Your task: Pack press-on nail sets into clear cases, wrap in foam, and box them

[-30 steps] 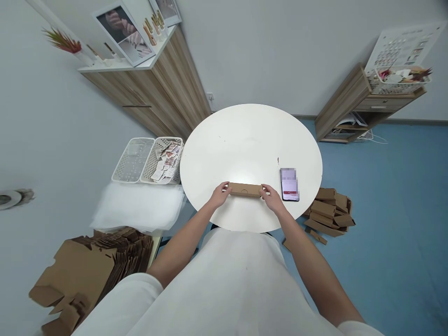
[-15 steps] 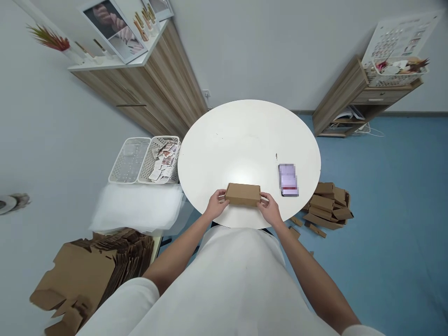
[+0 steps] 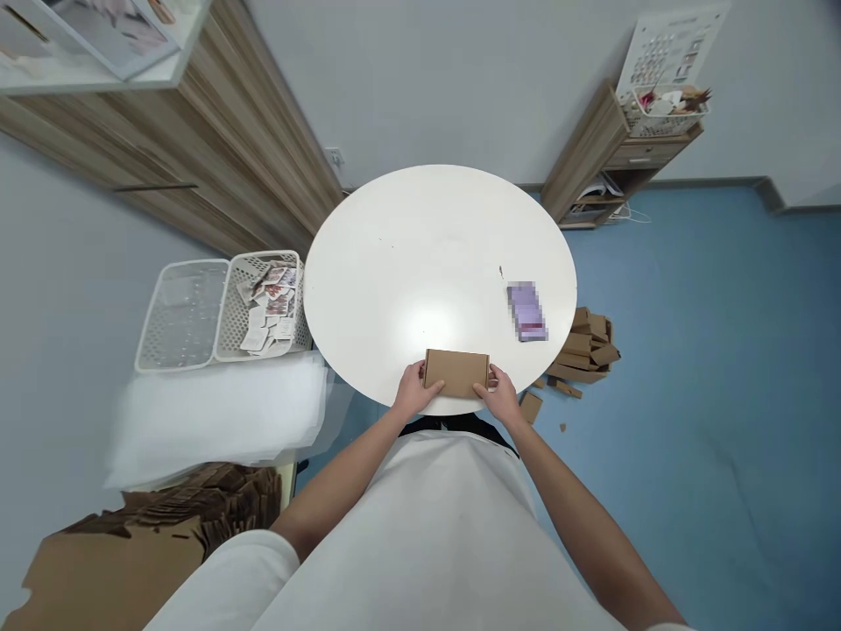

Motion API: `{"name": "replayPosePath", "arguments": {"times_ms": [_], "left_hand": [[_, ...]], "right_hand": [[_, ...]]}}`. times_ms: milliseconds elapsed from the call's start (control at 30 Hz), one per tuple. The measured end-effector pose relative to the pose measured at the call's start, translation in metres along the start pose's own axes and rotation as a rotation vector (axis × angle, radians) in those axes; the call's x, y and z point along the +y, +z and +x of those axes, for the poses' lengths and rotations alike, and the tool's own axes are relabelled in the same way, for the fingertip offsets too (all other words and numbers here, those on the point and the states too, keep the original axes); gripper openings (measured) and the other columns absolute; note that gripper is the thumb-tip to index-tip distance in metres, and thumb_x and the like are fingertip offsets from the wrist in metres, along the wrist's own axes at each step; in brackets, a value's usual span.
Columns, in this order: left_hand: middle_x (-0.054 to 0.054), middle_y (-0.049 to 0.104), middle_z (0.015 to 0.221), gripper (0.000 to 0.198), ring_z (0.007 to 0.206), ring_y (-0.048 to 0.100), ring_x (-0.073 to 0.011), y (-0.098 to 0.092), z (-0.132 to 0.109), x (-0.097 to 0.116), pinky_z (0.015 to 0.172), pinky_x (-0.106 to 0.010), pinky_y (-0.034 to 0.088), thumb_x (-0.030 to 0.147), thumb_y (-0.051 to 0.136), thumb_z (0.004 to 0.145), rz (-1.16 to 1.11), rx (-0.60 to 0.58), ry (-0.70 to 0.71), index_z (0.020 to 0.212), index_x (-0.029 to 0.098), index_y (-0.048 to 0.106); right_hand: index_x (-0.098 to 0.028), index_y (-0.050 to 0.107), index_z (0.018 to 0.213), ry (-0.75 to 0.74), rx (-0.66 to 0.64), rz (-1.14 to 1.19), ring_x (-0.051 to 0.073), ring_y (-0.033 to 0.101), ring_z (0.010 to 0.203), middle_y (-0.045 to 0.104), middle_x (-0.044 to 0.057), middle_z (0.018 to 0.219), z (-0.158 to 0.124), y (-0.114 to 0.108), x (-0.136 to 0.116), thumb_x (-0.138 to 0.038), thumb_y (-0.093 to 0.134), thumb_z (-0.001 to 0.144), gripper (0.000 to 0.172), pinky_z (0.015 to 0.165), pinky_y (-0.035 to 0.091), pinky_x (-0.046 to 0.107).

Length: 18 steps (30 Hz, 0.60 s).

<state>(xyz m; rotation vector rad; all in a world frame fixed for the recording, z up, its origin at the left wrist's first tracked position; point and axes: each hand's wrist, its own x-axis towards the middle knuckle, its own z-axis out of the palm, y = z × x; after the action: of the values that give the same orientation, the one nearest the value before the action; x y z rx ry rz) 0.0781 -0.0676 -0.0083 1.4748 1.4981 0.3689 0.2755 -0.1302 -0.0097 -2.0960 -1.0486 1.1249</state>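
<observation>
A person in a white top [image 3: 447,535] grips a closed cardboard mailer box [image 3: 456,372] at the near edge of a white table [image 3: 420,237], fingers of the left hand [image 3: 417,388] and right hand [image 3: 500,396] clasping opposite ends, thumbs pressed to its upper face. A smartphone [image 3: 527,311] lies to the right; left, a perforated basket [image 3: 227,329] holds printed cards [image 3: 271,307].

One box [image 3: 456,372], one left hand [image 3: 413,391], one right hand [image 3: 501,399], one table [image 3: 407,232]
On the table, one phone [image 3: 526,309] toward three o'clock; around it, two white baskets [image 3: 228,329] at nine, one cabinet [image 3: 256,149] at ten, one wall socket [image 3: 335,157] at eleven, one shelf unit [image 3: 583,158] at two.
</observation>
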Motion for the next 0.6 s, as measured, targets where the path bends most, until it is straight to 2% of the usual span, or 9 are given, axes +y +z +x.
{"name": "replayPosePath", "arguments": {"times_ms": [133, 333, 467, 600], "left_hand": [[-0.012, 0.049, 0.108, 0.063, 0.100, 0.050, -0.0239, 0.003, 0.003, 0.001, 0.080, -0.034, 0.042, 0.041, 0.065, 0.064, 0.123, -0.001, 0.022, 0.117, 0.016, 0.041], [-0.012, 0.049, 0.109, 0.062, 0.101, 0.050, -0.0246, 0.001, 0.004, 0.007, 0.078, -0.034, 0.042, 0.042, 0.063, 0.065, 0.215, -0.033, 0.063, 0.116, 0.015, 0.039], [-0.010, 0.053, 0.104, 0.060, 0.094, 0.053, -0.0239, 0.009, -0.001, 0.023, 0.073, -0.032, 0.043, 0.043, 0.063, 0.063, 0.264, -0.067, 0.107, 0.113, 0.017, 0.041], [-0.008, 0.056, 0.100, 0.059, 0.087, 0.057, -0.0216, 0.040, -0.005, 0.056, 0.067, -0.030, 0.044, 0.052, 0.060, 0.064, 0.261, -0.220, 0.154, 0.109, 0.018, 0.044]], "right_hand": [[-0.021, 0.037, 0.124, 0.030, 0.012, -0.188, 0.021, 0.055, 0.089, 0.050, 0.008, 0.104, -0.004, 0.006, -0.004, -0.034, 0.057, 0.067, 0.062, 0.075, 0.045, 0.035], [-0.025, 0.028, 0.129, 0.053, 0.009, -0.232, 0.021, 0.052, 0.094, 0.049, 0.007, 0.105, -0.010, 0.003, -0.015, -0.033, 0.057, 0.066, 0.070, 0.074, 0.042, 0.032], [-0.024, 0.031, 0.127, 0.059, 0.055, -0.142, 0.021, 0.052, 0.091, 0.051, 0.007, 0.104, -0.022, -0.019, -0.004, -0.038, 0.056, 0.067, 0.067, 0.071, 0.043, 0.030], [-0.021, 0.037, 0.124, 0.104, 0.198, -0.036, 0.020, 0.053, 0.086, 0.053, 0.007, 0.101, -0.034, -0.060, 0.023, -0.045, 0.053, 0.069, 0.062, 0.068, 0.044, 0.032]]}}
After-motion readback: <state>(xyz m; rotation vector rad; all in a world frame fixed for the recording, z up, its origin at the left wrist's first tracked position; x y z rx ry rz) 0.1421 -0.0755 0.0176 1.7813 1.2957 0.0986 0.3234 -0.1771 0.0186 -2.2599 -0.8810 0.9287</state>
